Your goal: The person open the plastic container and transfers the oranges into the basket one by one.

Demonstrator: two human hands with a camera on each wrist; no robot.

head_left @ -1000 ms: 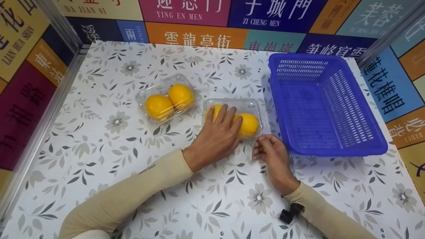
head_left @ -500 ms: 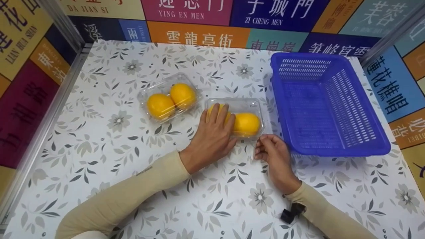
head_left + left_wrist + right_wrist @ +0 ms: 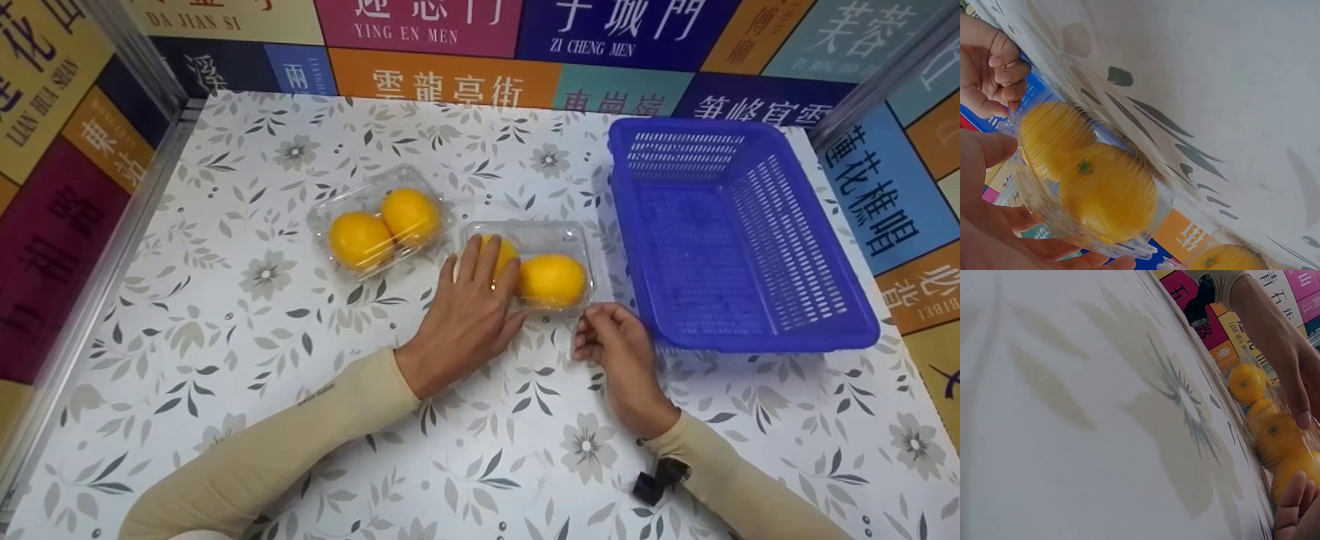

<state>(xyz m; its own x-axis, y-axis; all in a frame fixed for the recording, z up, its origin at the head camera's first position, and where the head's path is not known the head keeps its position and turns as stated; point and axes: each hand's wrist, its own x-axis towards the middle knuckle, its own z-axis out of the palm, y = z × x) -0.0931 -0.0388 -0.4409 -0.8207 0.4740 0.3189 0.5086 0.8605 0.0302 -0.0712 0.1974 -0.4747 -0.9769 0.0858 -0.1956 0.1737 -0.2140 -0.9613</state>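
The left hand (image 3: 469,311) lies flat with straight fingers on the near clamshell (image 3: 529,266), whose long axis runs toward the blue basket (image 3: 750,240). The right hand (image 3: 611,349) pinches its basket-side corner. Two clamshells on the counter (image 3: 225,337), two oranges each; one basket.

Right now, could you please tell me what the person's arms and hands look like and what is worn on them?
Both hands, the left hand and the right hand, are bare. Each arm wears a long, close-fitting beige sleeve reaching the wrist. A small black device is strapped at the right wrist.
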